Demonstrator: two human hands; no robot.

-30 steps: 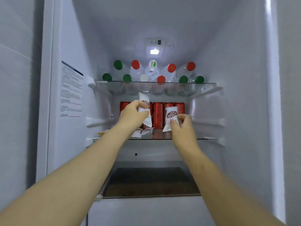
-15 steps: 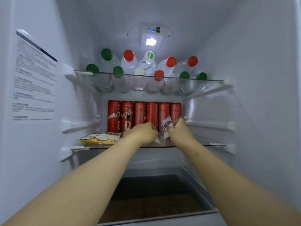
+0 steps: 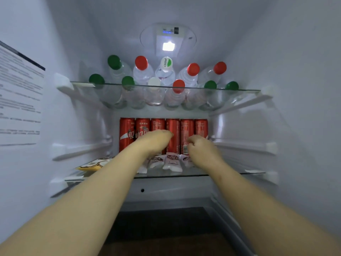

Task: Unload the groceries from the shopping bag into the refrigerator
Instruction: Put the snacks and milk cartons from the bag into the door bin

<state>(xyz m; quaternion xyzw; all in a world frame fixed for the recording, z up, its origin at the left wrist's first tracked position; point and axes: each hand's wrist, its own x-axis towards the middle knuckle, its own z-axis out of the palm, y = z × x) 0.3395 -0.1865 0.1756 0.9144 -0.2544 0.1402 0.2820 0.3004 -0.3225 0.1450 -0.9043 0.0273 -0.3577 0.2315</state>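
Several white snack packets (image 3: 172, 162) with red logos lie flat in a row on the refrigerator's middle glass shelf (image 3: 224, 174), in front of a line of red cans (image 3: 186, 132). My left hand (image 3: 154, 143) hovers just above the left packets with relaxed fingers and holds nothing. My right hand (image 3: 201, 147) hangs over the rightmost packet, fingers loosely curled and empty. Both forearms reach in from below and hide part of the packets. The shopping bag is out of view.
Water bottles (image 3: 167, 71) with green, red and white caps lie stacked on the upper glass shelf (image 3: 245, 90). A yellow snack bag (image 3: 93, 165) lies at the middle shelf's left. A dark compartment (image 3: 166, 226) opens below. White side walls close in on both sides.
Both hands have let go of their white packets, which now lie flat on the middle shelf. The hands have lifted slightly, and the view has moved closer to the shelves.
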